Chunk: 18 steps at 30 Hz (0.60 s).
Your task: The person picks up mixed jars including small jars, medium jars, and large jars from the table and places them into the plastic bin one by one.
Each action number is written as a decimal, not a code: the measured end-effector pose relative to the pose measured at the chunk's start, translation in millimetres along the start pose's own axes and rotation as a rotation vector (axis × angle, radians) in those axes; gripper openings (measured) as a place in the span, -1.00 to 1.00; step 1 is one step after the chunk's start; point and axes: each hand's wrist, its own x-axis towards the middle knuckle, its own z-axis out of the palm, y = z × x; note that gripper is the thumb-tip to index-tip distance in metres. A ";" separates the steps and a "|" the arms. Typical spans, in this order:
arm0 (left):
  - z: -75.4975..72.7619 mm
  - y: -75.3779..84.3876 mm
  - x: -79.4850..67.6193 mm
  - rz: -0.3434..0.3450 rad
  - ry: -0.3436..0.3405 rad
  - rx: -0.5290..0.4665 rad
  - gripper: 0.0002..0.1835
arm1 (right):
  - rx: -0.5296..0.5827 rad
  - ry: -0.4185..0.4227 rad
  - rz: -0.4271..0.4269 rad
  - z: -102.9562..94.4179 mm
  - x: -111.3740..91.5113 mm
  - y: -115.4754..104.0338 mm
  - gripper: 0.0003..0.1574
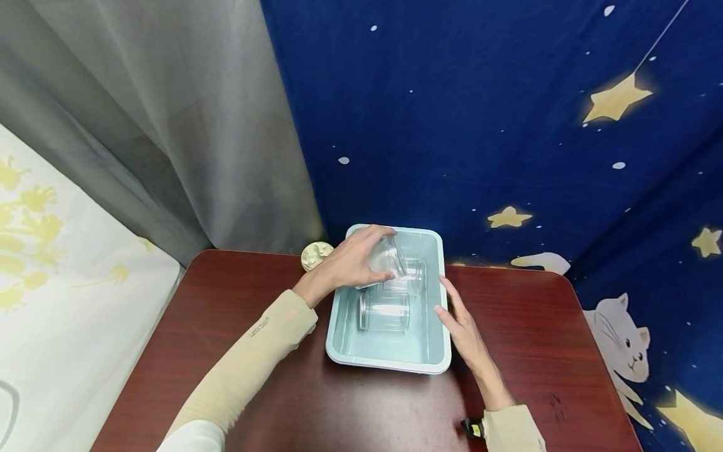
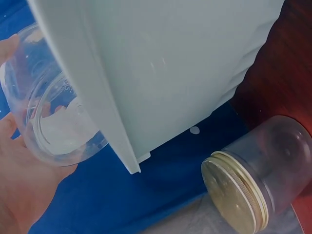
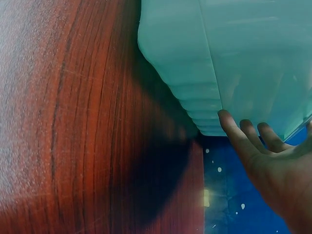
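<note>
My left hand (image 1: 353,257) grips a clear plastic jar (image 1: 386,256), tilted over the far left part of a pale blue plastic basin (image 1: 390,367). In the left wrist view the jar (image 2: 63,146) shows round and see-through beside the basin's rim, with the left hand's (image 2: 24,180) fingers around it. Inside the basin another clear jar (image 1: 390,314) lies on its side. Behind it is a further clear jar (image 1: 417,276), partly hidden by the held one. My right hand (image 1: 463,323) rests at the basin's right rim. Its fingers (image 3: 239,134) stretch along the outer wall.
A clear jar with a gold lid (image 2: 234,195) stands left of the basin, by the table's back edge. A small black object (image 1: 472,428) lies near my right sleeve. Grey and blue curtains (image 1: 452,125) hang behind the dark red wooden table (image 1: 237,295).
</note>
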 end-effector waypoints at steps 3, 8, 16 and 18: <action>0.9 1.4 1.6 -0.014 -0.026 0.022 -0.12 | 0.004 0.000 0.001 -0.3 1.3 -0.1 -0.23; 3.9 2.8 0.9 -0.027 -0.052 0.065 -0.12 | 0.008 -0.007 0.014 0.4 3.9 16.2 -0.22; 10.9 4.4 0.6 -0.038 -0.104 0.073 -0.12 | 0.028 0.014 -0.009 1.6 5.7 40.0 -0.23; 12.1 5.0 1.2 -0.038 -0.121 0.070 -0.12 | 0.026 0.022 -0.015 1.3 5.5 40.0 -0.24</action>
